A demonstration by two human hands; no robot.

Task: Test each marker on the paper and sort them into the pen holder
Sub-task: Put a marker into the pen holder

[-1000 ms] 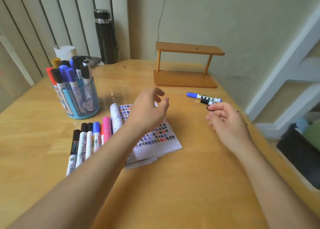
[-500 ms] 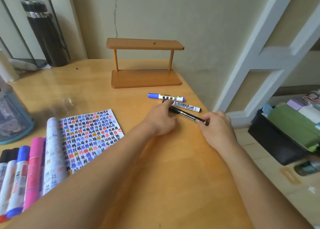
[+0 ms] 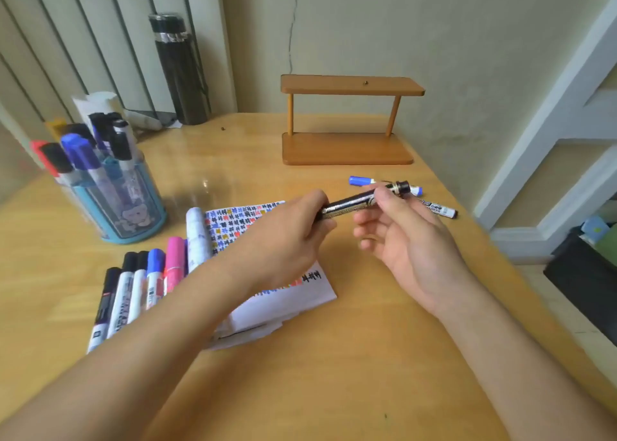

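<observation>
- i see my left hand [image 3: 287,237] curled round the near end of a black marker [image 3: 354,201], which is held in the air in front of the wooden stand [image 3: 347,150], tilted up to the right.
- my right hand [image 3: 410,240] pinches the marker's far end between thumb and forefinger; its other fingers hang loosely curled.
- a blue-capped marker [image 3: 360,180] and a white marker with a black tip [image 3: 439,208] lie on the table [image 3: 350,357] just in front of the stand's right end.
- the scribbled paper [image 3: 240,220] lies in front-left of the stand, partly under my left arm.
- a row of markers [image 3: 133,290] lies further left of the paper.
- the blue pen holder [image 3: 140,213], full of markers, stands well left of the stand.
- the yellow wood table top is glossy.
- a black flask [image 3: 180,73] stands left of the stand, by the blinds [image 3: 83,39].
- a cracked cream wall [image 3: 434,39] rises behind the stand.
</observation>
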